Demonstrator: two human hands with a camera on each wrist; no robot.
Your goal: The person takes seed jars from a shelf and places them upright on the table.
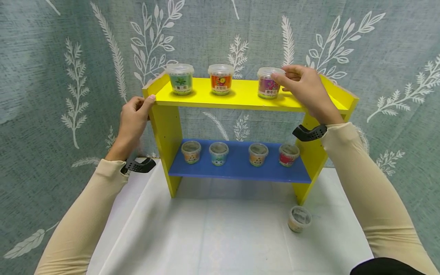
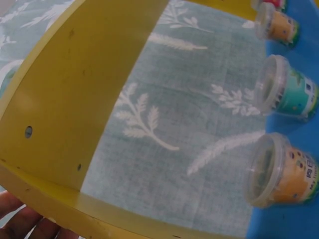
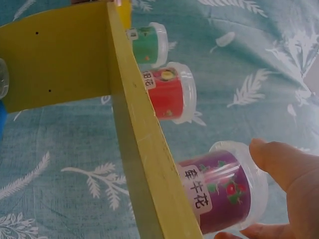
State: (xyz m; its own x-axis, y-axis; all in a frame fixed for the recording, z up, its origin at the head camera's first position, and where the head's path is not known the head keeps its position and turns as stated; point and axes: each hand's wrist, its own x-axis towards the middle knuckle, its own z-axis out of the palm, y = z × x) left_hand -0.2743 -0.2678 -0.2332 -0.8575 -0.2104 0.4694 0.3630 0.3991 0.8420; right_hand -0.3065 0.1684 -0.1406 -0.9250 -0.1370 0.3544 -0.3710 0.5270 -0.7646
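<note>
The purple tub stands upright on the yellow top shelf, toward its right end, and my right hand has it in its grip: fingertips curl over the clear lid from the right and behind, the thumb comes in lower on the side. In the right wrist view the same purple tub shows its white label with dark characters, my fingers pressed against its lid rim, the tub's base sitting on the yellow board.

Further left on that shelf stand two more lidded tubs, well apart from mine: an orange tub in the middle and a green tub near the left end.

My left hand holds the shelf's left front corner, thumb on top of the edge and fingers curled behind the yellow side panel; its grip is closed on the frame. The left wrist view shows only a few fingertips under the yellow edge.

Below, the blue lower shelf carries four small tubs in a row, all upright. In front of the unit, on the white surface, one loose tub stands near the right leg. A grey-green leaf-patterned cloth hangs behind everything.
</note>
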